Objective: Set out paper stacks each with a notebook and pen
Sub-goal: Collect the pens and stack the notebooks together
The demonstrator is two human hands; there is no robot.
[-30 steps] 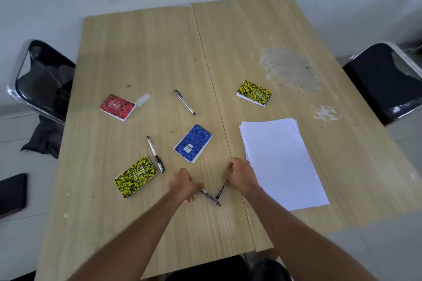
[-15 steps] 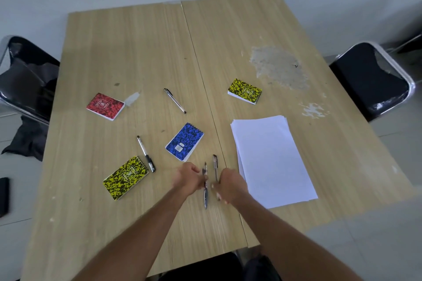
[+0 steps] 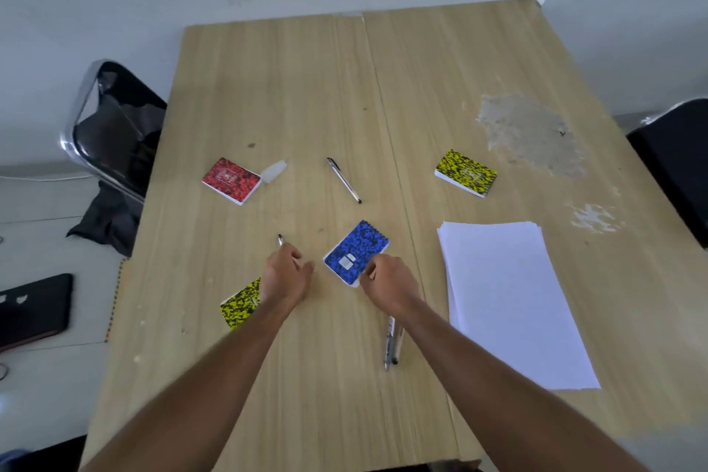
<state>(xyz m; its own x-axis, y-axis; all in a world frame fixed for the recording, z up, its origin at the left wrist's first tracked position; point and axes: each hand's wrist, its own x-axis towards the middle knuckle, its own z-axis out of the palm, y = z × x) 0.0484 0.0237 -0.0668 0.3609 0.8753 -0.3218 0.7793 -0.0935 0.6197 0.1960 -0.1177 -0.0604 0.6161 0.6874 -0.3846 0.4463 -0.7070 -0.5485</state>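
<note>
Head view: the left hand (image 3: 285, 278) lies over a pen (image 3: 280, 240) whose far tip pokes out beyond the knuckles. Its fingers (image 3: 302, 264) curl loosely downward with the thumb apart from them, and whether they have closed on the pen's barrel I cannot tell, since the hand covers it. The heel of this hand overlaps the far corner of the near yellow notebook (image 3: 239, 307), which lies flat on the wooden surface (image 3: 268, 88).

The right hand (image 3: 390, 285) sits at the near corner of the blue notebook (image 3: 356, 252). Its fingers are bent and drawn in at the notebook's edge, touching or just over it; a firm pinch cannot be confirmed. The blue notebook lies flat, tilted diagonally, just left of the seam between the two boards.

Two pens (image 3: 391, 343) lie side by side and touching, under and just left of the right forearm, pointing roughly toward the camera. A fourth pen (image 3: 343, 180) rests alone, farther out near the middle, angled. The red notebook (image 3: 231, 180) lies to the far left with a small translucent cap-like piece (image 3: 274, 171) just beside it. The far yellow notebook (image 3: 466, 172) sits on the right board, beyond the paper stack (image 3: 509, 299), whose sheets are slightly fanned at the top edge. Black chairs (image 3: 115, 126) stand at both sides.
</note>
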